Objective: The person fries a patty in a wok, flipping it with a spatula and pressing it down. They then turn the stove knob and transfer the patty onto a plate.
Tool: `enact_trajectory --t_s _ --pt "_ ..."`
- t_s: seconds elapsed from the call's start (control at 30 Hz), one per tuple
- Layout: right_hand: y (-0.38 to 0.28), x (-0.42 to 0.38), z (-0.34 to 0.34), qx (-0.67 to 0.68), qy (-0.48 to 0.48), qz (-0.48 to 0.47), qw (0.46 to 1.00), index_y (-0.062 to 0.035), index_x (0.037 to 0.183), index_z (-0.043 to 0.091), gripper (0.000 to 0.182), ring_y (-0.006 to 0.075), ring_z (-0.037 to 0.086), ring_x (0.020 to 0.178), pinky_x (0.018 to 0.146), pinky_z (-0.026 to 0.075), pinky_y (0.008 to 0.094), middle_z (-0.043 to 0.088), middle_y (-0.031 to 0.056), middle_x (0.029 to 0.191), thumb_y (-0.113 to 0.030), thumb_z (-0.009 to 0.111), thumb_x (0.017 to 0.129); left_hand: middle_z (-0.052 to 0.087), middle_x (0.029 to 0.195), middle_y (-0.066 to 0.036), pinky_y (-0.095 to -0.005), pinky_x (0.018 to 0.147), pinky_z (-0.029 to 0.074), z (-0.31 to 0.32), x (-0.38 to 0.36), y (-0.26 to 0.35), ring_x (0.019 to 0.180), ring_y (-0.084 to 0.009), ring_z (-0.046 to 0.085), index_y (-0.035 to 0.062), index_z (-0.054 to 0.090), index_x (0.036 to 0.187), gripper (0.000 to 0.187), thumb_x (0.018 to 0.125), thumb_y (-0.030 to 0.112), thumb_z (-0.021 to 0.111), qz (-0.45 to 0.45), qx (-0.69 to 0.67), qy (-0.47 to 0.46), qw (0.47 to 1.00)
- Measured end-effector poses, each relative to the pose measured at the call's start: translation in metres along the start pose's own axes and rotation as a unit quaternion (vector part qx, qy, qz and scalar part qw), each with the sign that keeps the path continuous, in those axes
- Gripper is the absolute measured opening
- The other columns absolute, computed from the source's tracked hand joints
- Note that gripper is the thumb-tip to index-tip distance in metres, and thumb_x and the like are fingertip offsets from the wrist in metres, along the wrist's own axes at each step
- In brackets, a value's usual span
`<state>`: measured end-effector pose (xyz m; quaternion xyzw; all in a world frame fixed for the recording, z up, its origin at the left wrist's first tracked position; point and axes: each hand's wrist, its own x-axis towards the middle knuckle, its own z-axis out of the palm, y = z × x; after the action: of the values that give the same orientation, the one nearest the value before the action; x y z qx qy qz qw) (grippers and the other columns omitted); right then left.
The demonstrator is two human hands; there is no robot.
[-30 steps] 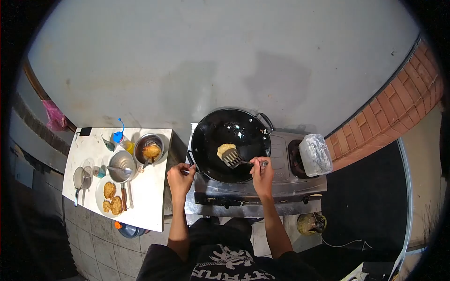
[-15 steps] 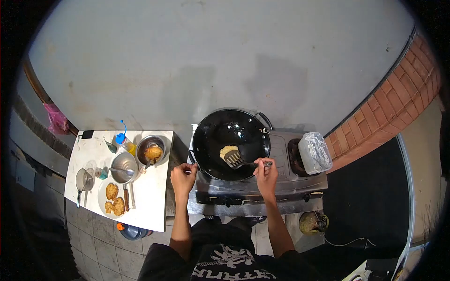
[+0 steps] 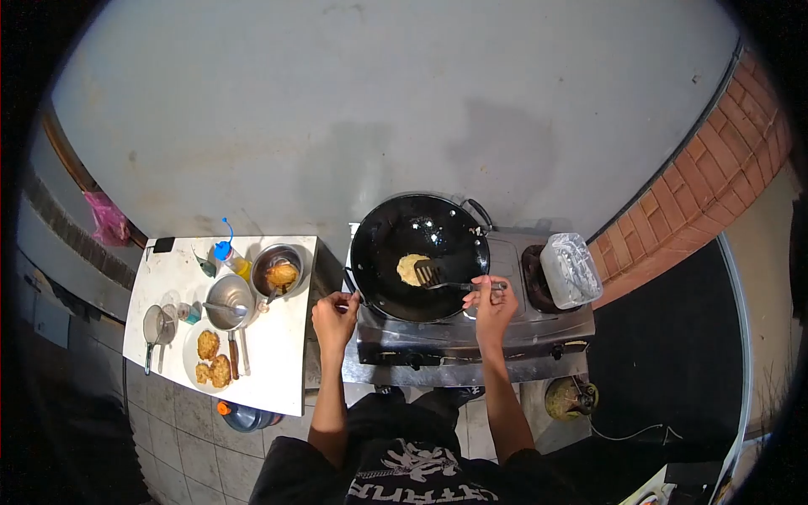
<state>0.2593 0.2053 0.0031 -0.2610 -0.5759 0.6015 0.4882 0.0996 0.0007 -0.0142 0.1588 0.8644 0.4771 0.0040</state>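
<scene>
A large black wok [image 3: 391, 227] sits on the metal stove [image 3: 497, 337]. Inside it lies one pale yellow fritter [image 3: 410, 269], with the slotted head of a black spatula [image 3: 429, 273] over its right side. My right hand [image 3: 492, 310] is closed on the spatula's handle at the wok's right rim. At the wok's left side, my left hand [image 3: 337, 320] has its fingers pinched on the small loop handle [image 3: 353, 282].
On the white table [image 3: 278, 362] at left are a plate [image 3: 195, 358] with several fritters, a steel bowl [image 3: 290, 252], a saucepan [image 3: 229, 295], a strainer [image 3: 153, 324] and an oil bottle [image 3: 236, 261]. A plastic container [image 3: 571, 271] stands right of the wok.
My right hand has moved right and the spatula has shifted right across the fritter, its handle now more level. My left hand stays at the wok's handle. The whole view has shifted slightly.
</scene>
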Motion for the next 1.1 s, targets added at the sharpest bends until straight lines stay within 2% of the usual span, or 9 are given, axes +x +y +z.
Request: enact_trajectory --t_s 0.23,0.3,0.47,0.57,0.73,0.8,0.97,1.1 --pt "0.005 -0.004 0.004 -0.013 -0.03 -0.002 0.999 0.0035 0.093 0.051 0.01 0.0111 0.06 0.056 0.046 0.051 0.0233 0.062 0.0101 0.084 -0.006 0.051 0.096 0.067 0.067 -0.015 -0.0335 0.06 0.051 0.002 -0.001 -0.006 0.059 -0.0241 0.067 -0.0011 0.07 0.079 0.028 0.08 0.027 0.073 0.008 -0.016 -0.009 1.0" --pt "0.01 -0.003 0.006 -0.011 -0.037 -0.003 0.999 0.0033 0.093 0.051 0.01 0.0109 0.059 0.055 0.046 0.05 0.023 0.062 0.0098 0.084 -0.006 0.051 0.096 0.069 0.069 -0.014 -0.0302 0.062 0.052 0.001 -0.001 -0.004 0.064 -0.0185 0.068 -0.0031 0.071 0.08 0.027 0.081 0.024 0.074 -0.004 -0.004 -0.02 1.0" --pt "0.03 0.006 0.015 -0.02 -0.072 -0.012 0.997 0.0037 0.092 0.051 0.011 0.0112 0.059 0.055 0.046 0.049 0.0232 0.062 0.0095 0.085 -0.007 0.05 0.097 0.069 0.068 -0.014 -0.0301 0.062 0.052 -0.002 -0.001 0.001 0.064 -0.0182 0.068 -0.0029 0.071 0.081 0.027 0.081 0.023 0.075 -0.011 -0.019 -0.034 0.999" --pt "0.033 0.009 0.016 -0.035 -0.081 -0.011 0.996 0.0045 0.092 0.052 0.012 0.0114 0.059 0.056 0.046 0.049 0.0237 0.062 0.0099 0.085 -0.006 0.049 0.097 0.067 0.066 -0.011 -0.0294 0.056 0.049 0.002 0.0 -0.011 0.057 -0.0186 0.065 -0.0021 0.071 0.081 0.027 0.08 0.025 0.074 0.018 -0.007 -0.021 1.0" --pt "0.032 0.015 0.018 -0.045 -0.098 -0.011 0.994 0.0047 0.092 0.052 0.011 0.0116 0.06 0.056 0.046 0.049 0.0243 0.063 0.0099 0.084 -0.005 0.049 0.096 0.067 0.067 -0.011 -0.0294 0.057 0.05 -0.004 0.001 -0.007 0.057 -0.0186 0.065 -0.0036 0.07 0.081 0.027 0.08 0.023 0.074 0.017 -0.052 -0.039 0.998" --pt "0.031 0.018 0.018 -0.037 -0.1 -0.011 0.994 0.0047 0.091 0.052 0.011 0.0117 0.06 0.056 0.046 0.049 0.0244 0.063 0.0099 0.083 -0.005 0.049 0.096 0.067 0.068 -0.011 -0.0296 0.058 0.05 -0.006 0.002 -0.008 0.058 -0.0182 0.066 -0.0036 0.07 0.082 0.026 0.079 0.022 0.075 0.046 -0.055 -0.04 0.997" --pt "0.03 0.018 0.022 -0.008 -0.084 -0.003 0.996 0.004 0.089 0.052 0.01 0.0117 0.06 0.055 0.046 0.05 0.0245 0.063 0.0098 0.082 -0.003 0.05 0.095 0.068 0.07 -0.011 -0.0298 0.059 0.051 -0.005 0.004 -0.012 0.06 -0.0187 0.066 -0.0043 0.07 0.084 0.025 0.078 0.019 0.075 0.038 -0.057 -0.054 0.996" --pt "0.027 0.02 0.026 -0.031 -0.107 -0.01 0.994 0.0023 0.086 0.053 0.009 0.0109 0.06 0.054 0.044 0.05 0.0243 0.063 0.0093 0.079 -0.003 0.053 0.094 0.068 0.071 -0.011 -0.0297 0.06 0.051 -0.004 0.007 -0.015 0.06 -0.0189 0.067 -0.0049 0.07 0.085 0.025 0.077 0.018 0.076 0.035 -0.063 -0.062 0.995"
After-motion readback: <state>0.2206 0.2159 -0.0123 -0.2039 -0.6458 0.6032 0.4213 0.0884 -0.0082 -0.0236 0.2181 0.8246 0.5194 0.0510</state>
